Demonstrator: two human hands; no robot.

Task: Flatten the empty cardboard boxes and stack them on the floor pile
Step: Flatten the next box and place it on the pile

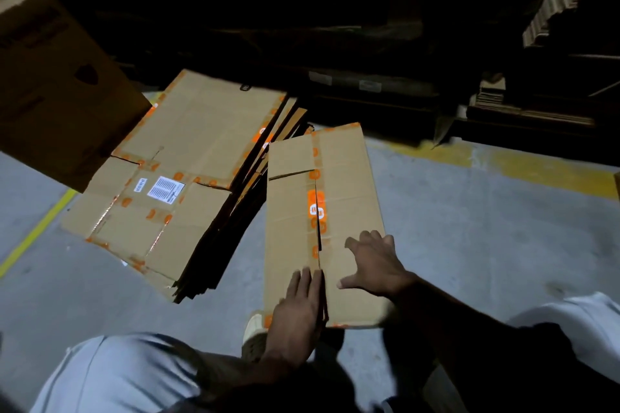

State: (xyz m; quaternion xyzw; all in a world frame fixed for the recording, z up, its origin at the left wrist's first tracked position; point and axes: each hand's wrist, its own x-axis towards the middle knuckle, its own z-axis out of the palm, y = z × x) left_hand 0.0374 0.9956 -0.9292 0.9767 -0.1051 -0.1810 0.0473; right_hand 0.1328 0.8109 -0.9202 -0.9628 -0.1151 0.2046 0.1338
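Two hands, left hand [297, 305] and right hand [377, 263], are pressed with fingers spread (nothing grasped) on the flattened box [339, 178] at lower centre, beside the pile [188, 157]; if released, it could be sprung open along the split seam.

view count: one, head-worn wide-angle
position: above a crouched person, knees at the bottom edge
facing: forward and down at the grey floor [469, 228]
nearness: close; flattened box [349, 198] and both hands fill lower centre
mid-field: floor pile [188, 151] left of centre
far field: dark, stacked cardboard top right barely readable
distortion: edges bend, upright box blurred at upper left
shared area: none, single view
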